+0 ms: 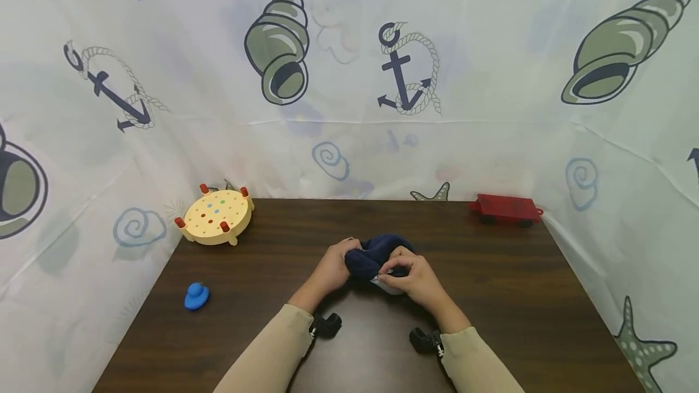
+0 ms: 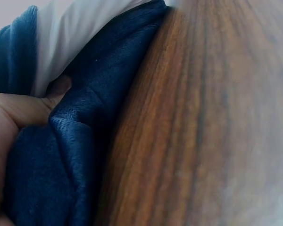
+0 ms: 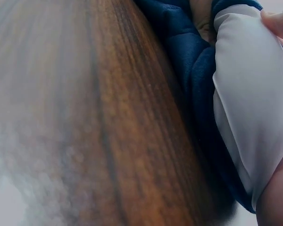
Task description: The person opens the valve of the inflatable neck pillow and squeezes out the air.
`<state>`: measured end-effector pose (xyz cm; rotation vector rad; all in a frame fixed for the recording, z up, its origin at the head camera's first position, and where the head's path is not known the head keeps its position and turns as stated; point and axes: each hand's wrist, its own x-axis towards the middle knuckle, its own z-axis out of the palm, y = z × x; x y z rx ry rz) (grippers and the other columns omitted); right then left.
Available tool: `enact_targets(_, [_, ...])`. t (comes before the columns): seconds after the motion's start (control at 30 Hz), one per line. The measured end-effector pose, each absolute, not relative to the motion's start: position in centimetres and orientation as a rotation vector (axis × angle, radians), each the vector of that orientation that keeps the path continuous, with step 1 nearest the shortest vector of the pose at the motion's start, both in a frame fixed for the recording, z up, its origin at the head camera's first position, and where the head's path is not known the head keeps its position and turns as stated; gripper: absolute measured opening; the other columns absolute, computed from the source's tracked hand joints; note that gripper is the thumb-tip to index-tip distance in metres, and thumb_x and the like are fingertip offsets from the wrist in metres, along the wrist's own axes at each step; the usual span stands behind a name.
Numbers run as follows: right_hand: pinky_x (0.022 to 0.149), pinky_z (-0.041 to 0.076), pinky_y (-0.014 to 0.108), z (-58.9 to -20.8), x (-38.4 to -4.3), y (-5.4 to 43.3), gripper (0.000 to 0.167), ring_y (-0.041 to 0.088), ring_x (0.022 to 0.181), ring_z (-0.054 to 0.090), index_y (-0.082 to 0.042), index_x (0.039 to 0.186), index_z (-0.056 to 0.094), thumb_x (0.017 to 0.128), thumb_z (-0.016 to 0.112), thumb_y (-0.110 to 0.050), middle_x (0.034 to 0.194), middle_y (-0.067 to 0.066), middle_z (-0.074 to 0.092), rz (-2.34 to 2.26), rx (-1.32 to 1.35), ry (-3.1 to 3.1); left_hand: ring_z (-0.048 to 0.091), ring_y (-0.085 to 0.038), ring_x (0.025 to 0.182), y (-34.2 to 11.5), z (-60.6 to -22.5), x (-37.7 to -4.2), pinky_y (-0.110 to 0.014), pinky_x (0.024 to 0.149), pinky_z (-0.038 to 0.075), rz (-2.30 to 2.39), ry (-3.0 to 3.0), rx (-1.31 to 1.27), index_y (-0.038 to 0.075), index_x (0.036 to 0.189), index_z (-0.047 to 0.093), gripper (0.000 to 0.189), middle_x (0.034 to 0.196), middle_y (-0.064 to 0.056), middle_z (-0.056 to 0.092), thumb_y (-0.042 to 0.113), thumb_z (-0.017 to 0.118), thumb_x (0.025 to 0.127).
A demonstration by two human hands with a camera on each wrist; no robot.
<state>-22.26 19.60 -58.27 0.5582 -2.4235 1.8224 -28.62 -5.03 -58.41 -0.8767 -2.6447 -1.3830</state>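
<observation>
A navy plush fabric piece [image 1: 374, 253] with a white lining [image 1: 389, 287] is bunched up between both hands over the middle of the table. My left hand [image 1: 332, 264] grips its left side; in the left wrist view the thumb presses into the navy plush [image 2: 104, 80] beside the pale lining [image 2: 61, 35]. On the other side, my right hand [image 1: 417, 278] pinches the edge between thumb and index finger. From the right wrist, the white lining [image 3: 250, 84] is stretched out beside a navy border [image 3: 203, 80]. Folds hide some fingers of the left hand.
At the back left stands a round yellow toy [image 1: 218, 217] with coloured dots and red pegs. A small blue toy [image 1: 196, 296] lies nearer on the left. At the back right is a red toy wagon [image 1: 508, 208]. Printed cloth [image 1: 349, 77] surrounds the brown table [image 1: 448, 229].
</observation>
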Motion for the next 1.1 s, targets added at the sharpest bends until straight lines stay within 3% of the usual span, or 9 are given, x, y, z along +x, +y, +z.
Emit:
enact_targets(0.57, [0.094,0.05,0.029,-57.9,-22.2,19.4,0.01,0.021,0.1,0.061,-0.023,0.092,0.085,0.088,0.093,-0.019,0.1,0.009,0.066,1.867,0.558,-2.434,0.057,-0.011,0.08,-4.9,-58.4,-29.1,-0.025,0.074,0.048,-1.411,-2.629,-0.886,0.023,0.076,0.063,0.027,0.085,0.007,0.061,0.012,0.071,0.1])
enact_targets(0.8, [0.09,0.05,0.028,-58.2,-22.4,19.3,0.01,0.018,0.098,0.061,-0.024,0.09,0.085,0.087,0.094,-0.02,0.099,0.003,0.067,1.821,0.548,-2.495,0.055,-0.009,0.077,-4.8,-58.5,-29.0,-0.023,0.071,0.046,-1.353,-2.611,-0.916,0.02,0.075,0.06,0.029,0.082,0.006,0.058,0.007,0.069,0.098])
enact_targets(1.1, [0.084,0.052,0.027,-57.5,-23.1,19.1,0.007,0.019,0.092,0.064,-0.015,0.09,0.085,0.089,0.092,-0.017,0.095,0.007,0.07,1.843,0.606,-2.552,0.045,-0.008,0.072,-4.6,-58.0,-29.1,-0.021,0.065,0.036,-1.333,-2.639,-0.903,0.018,0.072,0.051,0.032,0.079,0.008,0.047,0.005,0.063,0.098])
